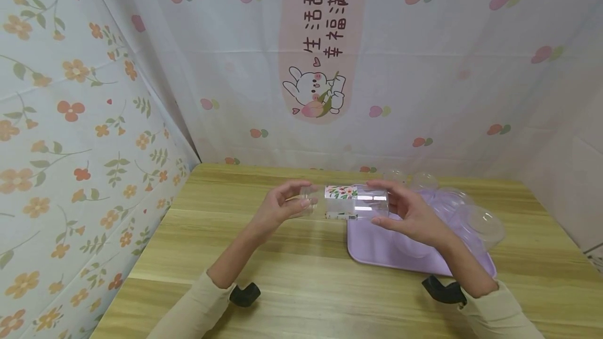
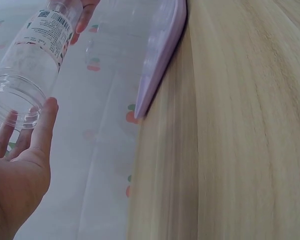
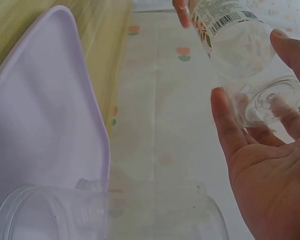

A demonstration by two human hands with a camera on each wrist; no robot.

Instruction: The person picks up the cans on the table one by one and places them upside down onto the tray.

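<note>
Held sideways between both hands above the table is a clear plastic jar (image 1: 341,203) with a floral label and barcode. My left hand (image 1: 278,205) grips its threaded, open mouth (image 2: 17,100), thumb on one side and fingers on the other. Around the base end curl the fingers and thumb of my right hand (image 1: 412,213); in the right wrist view the round jar bottom (image 3: 270,102) sits between them. No lid shows on the mouth.
To the right lies a lilac tray (image 1: 377,252) bearing several clear jars (image 1: 482,224). One clear jar (image 3: 155,215) lies on its side near the tray edge. A printed curtain (image 1: 226,82) hangs behind the wooden table (image 1: 301,286).
</note>
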